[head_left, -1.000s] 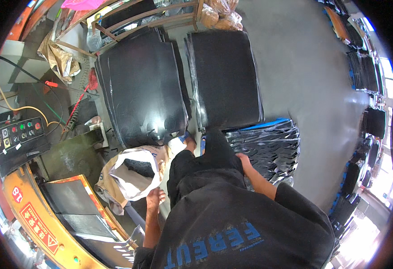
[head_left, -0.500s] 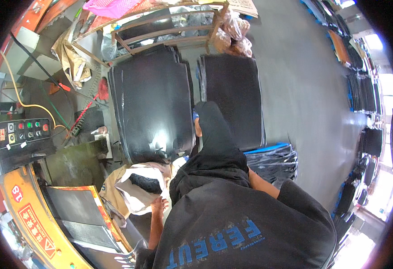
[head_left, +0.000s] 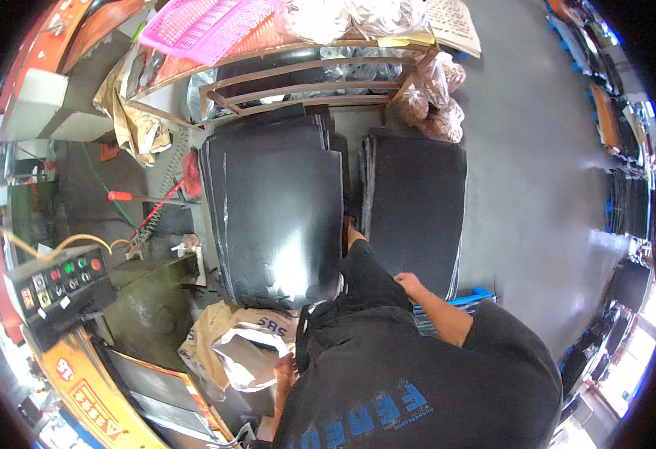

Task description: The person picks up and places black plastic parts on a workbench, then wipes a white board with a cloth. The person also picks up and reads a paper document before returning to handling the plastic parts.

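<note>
Hanging beside the open bag (head_left: 242, 367), the left hand (head_left: 286, 368) leaves its fingers' grip undeterminable, while the right hand (head_left: 409, 285), fingers half-open, seemingly empty, sits forward, presumably for balance

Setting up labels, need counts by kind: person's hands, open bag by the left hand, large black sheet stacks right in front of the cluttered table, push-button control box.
Left hand and right hand: 2
Open bag: 1
Black sheet stacks: 2
Control box: 1
Total: 6
</note>
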The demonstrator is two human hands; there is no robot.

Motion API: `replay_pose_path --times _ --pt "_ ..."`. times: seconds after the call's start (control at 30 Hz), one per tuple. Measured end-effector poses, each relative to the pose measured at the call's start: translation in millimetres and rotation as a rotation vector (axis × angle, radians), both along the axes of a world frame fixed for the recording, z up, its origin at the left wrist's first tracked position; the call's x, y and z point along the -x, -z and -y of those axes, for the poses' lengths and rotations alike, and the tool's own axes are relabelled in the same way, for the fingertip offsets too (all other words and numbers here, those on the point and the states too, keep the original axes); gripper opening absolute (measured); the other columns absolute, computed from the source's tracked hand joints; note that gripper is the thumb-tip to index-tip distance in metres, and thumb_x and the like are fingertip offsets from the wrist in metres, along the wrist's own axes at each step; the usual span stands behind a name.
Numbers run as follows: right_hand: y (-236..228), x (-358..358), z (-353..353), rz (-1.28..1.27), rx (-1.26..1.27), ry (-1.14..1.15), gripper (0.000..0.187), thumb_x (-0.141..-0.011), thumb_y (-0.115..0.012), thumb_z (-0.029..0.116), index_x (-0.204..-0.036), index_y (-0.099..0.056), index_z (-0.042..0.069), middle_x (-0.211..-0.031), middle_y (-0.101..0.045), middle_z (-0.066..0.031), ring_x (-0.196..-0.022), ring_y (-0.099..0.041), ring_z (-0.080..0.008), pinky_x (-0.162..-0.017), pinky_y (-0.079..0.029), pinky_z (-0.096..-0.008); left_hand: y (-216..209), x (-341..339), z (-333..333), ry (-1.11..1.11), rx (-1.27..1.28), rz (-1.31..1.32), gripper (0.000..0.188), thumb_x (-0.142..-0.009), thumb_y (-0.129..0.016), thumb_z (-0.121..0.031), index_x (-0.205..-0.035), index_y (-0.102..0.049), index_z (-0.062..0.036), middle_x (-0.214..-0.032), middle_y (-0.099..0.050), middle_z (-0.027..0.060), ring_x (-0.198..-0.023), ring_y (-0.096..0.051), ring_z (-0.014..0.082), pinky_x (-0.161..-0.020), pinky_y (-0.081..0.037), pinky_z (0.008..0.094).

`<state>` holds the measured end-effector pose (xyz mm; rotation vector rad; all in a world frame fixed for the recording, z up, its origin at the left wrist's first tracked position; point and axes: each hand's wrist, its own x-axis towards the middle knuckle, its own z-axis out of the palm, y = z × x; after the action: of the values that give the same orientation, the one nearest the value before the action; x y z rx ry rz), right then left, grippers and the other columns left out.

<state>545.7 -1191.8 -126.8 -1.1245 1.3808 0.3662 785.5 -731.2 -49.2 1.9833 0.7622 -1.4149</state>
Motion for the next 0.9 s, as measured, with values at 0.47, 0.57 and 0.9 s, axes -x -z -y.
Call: replay_pose_path --times 0.47,0.57,0.9 --pt "1 -143 178 -0.006 -0.371 0.280 0.012 -0.095 -0.062 0.015 -0.099 -0.067 0.005 -0.078 -0.064 -0.0012 -0.062 -0.059 -0.0102 -0.052 -0.047 -0.0274 -120 -145 312 -0.071 0.111 0.199 0.032 -0.103 -0.057 -0.024 -0.122 -0.065 -0.0002 -0.103 -0.073 0.0100 -0.088 -0.071 0.0180 -0.071 -0.057 0.0302" --pt "7 -147 178 -0.066 -0.398 0.228 0.015 -0.097 -0.061 0.018 -0.090 -0.067 0.006 -0.075 -0.063 -0.0018 -0.060 -0.057 -0.0105 -0.049 -0.046 -0.0271 -124 -149 335 -0.059 0.128 0.171 0.033 -0.104 -0.057 -0.024 -0.125 -0.063 0.0006 -0.105 -0.073 0.0111 -0.091 -0.071 0.0186 -0.074 -0.058 0.0311" --pt "19 -141 178 -0.069 -0.434 0.236 0.014 -0.097 -0.063 0.018 -0.098 -0.067 0.005 -0.078 -0.064 -0.0022 -0.062 -0.059 -0.0109 -0.050 -0.047 -0.0281 -116 -119 293 -0.116 -0.015 0.020 0.031 -0.103 -0.057 -0.026 -0.120 -0.064 -0.0015 -0.100 -0.070 0.0091 -0.084 -0.069 0.0178 -0.067 -0.056 0.0297"
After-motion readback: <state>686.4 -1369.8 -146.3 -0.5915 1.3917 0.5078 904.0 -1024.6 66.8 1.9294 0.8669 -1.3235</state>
